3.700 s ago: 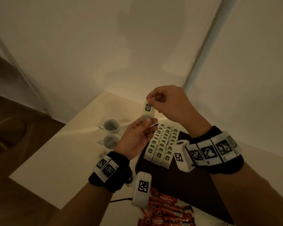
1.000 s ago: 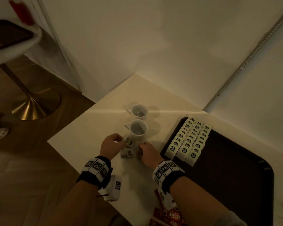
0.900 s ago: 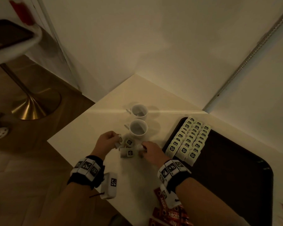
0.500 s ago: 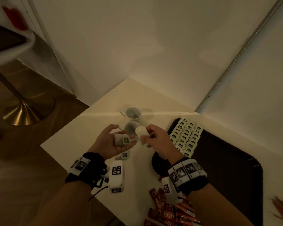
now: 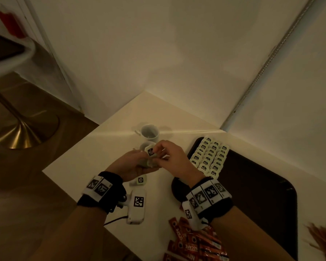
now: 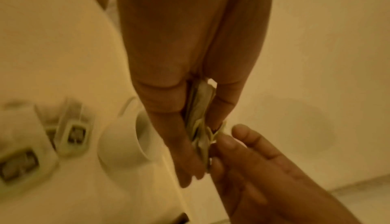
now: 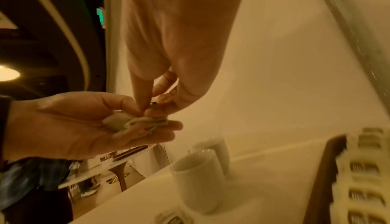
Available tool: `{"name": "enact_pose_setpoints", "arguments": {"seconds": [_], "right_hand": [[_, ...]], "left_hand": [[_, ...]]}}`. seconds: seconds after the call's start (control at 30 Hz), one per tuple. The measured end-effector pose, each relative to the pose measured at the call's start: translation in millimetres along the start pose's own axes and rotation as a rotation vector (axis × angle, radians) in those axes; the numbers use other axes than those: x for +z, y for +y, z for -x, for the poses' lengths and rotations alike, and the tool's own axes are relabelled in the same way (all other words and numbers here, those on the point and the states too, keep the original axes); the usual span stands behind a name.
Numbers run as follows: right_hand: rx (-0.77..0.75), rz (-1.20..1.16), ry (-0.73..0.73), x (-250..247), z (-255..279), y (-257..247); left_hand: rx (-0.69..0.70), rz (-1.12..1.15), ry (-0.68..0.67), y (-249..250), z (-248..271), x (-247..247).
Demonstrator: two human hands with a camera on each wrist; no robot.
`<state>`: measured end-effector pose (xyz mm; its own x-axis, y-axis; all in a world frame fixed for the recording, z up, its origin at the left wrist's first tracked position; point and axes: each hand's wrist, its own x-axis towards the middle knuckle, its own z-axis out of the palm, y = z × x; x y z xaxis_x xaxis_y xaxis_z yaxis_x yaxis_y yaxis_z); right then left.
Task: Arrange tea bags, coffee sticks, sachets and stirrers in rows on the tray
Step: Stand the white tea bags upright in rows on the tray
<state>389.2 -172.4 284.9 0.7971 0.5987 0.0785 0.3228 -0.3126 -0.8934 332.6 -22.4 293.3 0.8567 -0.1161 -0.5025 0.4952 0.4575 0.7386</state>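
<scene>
My left hand [image 5: 139, 163] is palm up above the table and holds a small bunch of pale tea bags [image 7: 128, 123] between thumb and fingers. My right hand [image 5: 156, 154] meets it from the right and pinches one tea bag [image 5: 150, 152], its black-and-white label facing up. One more tea bag [image 5: 140, 180] lies on the table below the hands. The dark tray [image 5: 256, 187] sits to the right, with three neat rows of tea bags [image 5: 209, 157] at its far left corner. The left wrist view shows the bunch [image 6: 200, 119] squeezed between my thumb and fingers.
Two white cups [image 5: 150, 131] stand just beyond my hands, the nearer one partly hidden. Red coffee sticks [image 5: 194, 243] lie in a heap at the table's near edge. Wooden stirrers [image 5: 324, 236] show at the far right. The walls meet in a corner behind the table.
A second ago both hands were down on the table at the loose tea bags by the cups. They have since lifted with tea bags and come together above the table.
</scene>
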Motion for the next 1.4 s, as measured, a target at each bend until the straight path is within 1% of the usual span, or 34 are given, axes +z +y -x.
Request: {"name": "enact_pose_setpoints", "arguments": {"seconds": [0.1, 0.17, 0.2, 0.23, 0.3, 0.33, 0.4, 0.5, 0.53, 0.6, 0.73, 0.87, 0.97, 1.03, 1.13, 1.27, 1.33, 1.4], "right_hand": [[0.083, -0.178, 0.027, 14.1, -3.0, 4.9], [0.189, -0.209, 0.019, 26.2, -1.4, 14.5], [0.245, -0.144, -0.021, 34.0, -0.7, 20.8], [0.291, -0.020, -0.088, 42.8, 0.0, 28.8], [0.328, 0.291, -0.240, 63.0, 0.9, 46.8], [0.329, 0.410, -0.289, 72.3, 0.9, 53.2], [0.324, 0.511, -0.316, 88.4, -0.4, 62.1], [0.338, 0.553, -0.287, 102.5, -3.8, 71.2], [0.344, 0.578, -0.302, 104.5, -4.5, 73.0], [0.348, 0.597, -0.342, 103.0, -4.6, 75.4], [0.306, 0.411, -0.331, 76.5, 0.5, 75.8], [0.338, 0.265, -0.218, 30.6, 2.0, 60.9], [0.273, 0.102, -0.109, -9.5, -0.5, 31.9], [0.223, 0.066, -0.053, -34.6, -5.4, 8.0], [0.080, 0.141, 0.005, -64.5, -11.1, -30.0], [-0.132, 0.322, 0.001, -89.7, -8.6, -83.0], [-0.174, 0.410, -0.017, -98.7, -6.3, -101.5], [-0.172, 0.483, -0.023, -106.5, -3.5, -113.5]], "left_hand": [[0.035, -0.126, 0.165, 2.7, 4.6, -14.7], [0.056, -0.190, 0.252, 4.4, 10.4, -29.1], [0.064, -0.212, 0.294, 6.0, 13.5, -36.5], [0.075, -0.224, 0.333, 7.4, 16.0, -43.8], [0.111, -0.207, 0.392, 10.6, 19.6, -54.5], [0.135, -0.180, 0.409, 12.5, 21.1, -57.3], [0.182, -0.140, 0.419, 16.3, 22.7, -58.9], [0.211, -0.094, 0.439, 20.9, 21.1, -58.2], [0.218, -0.065, 0.445, 22.1, 20.3, -57.3], [0.241, 0.009, 0.412, 24.3, 19.5, -53.9], [0.259, 0.147, 0.244, 25.2, 20.5, -43.6], [0.269, 0.187, 0.203, 22.0, 16.0, -37.8], [0.288, 0.218, 0.194, 19.8, 12.2, -30.4], [0.295, 0.230, 0.176, 18.8, 9.4, -22.9], [0.266, 0.244, 0.102, 19.5, 4.1, -6.1], [0.255, 0.166, 0.008, 21.3, -1.2, 24.8], [0.262, 0.185, -0.023, 22.8, -3.2, 38.1], [0.299, 0.119, 0.000, 25.7, -4.6, 49.1]]}}
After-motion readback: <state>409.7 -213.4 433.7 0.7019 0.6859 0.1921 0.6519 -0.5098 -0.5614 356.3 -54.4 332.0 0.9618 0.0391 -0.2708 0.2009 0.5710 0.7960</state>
